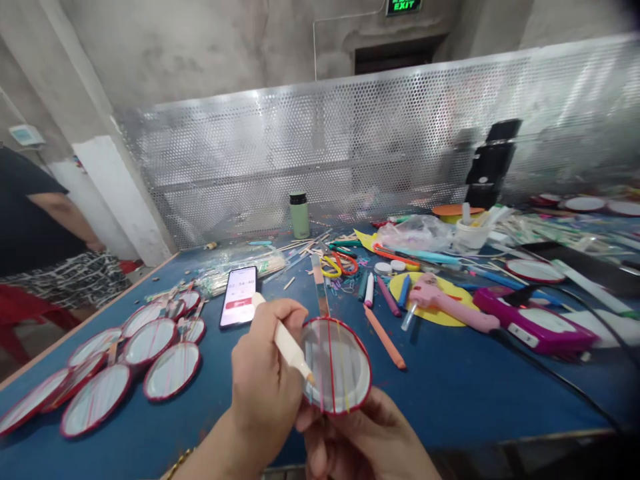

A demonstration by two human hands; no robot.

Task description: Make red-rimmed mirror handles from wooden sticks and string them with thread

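Observation:
My left hand [265, 390] is closed around a white marker [283, 337], and its tip rests on a round white plate [336, 365]. The plate has a red rim and coloured rubber bands stretched across it. My right hand [367, 440] cups the plate from below and holds it tilted toward me, above the near edge of the blue table [450, 393]. Several similar banded plates [150, 363] lie flat on the table to the left of my hands.
A phone [239, 297] with its screen lit lies behind my hands. Crayons [385, 339], scissors [336, 265], a pink glue gun [450, 305], a magenta device [537, 327] with a cable, a green bottle [299, 215] and a white cup [473, 233] crowd the right and back. A person [35, 233] sits at far left.

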